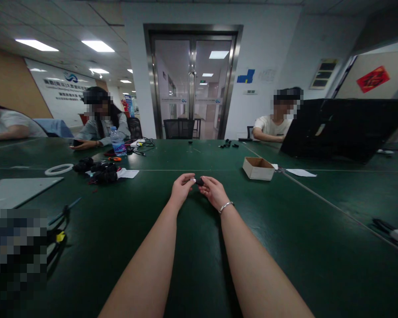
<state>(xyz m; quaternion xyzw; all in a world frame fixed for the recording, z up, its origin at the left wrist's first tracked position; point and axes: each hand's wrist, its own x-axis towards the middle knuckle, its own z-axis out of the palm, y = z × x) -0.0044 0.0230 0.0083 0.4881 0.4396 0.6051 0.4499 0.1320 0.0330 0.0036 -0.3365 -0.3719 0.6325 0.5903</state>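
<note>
A small black part (199, 181) is pinched between the fingertips of the left hand (181, 187) and the right hand (213, 191), which meet over the green table (285, 247) out in front of the body. The part is dark, and most of it is hidden by the fingers, so its exact shape cannot be told. It is held just above the tabletop.

One cam only, worn on the person's head, seated at the table (285, 247). Faces fwd and a bit down along both forearms, hands near frame centre at mid range. Wide lens: takes in the tabletop, the door (192, 84) opposite, ceiling lights too. No 2nd view to overlap.
</note>
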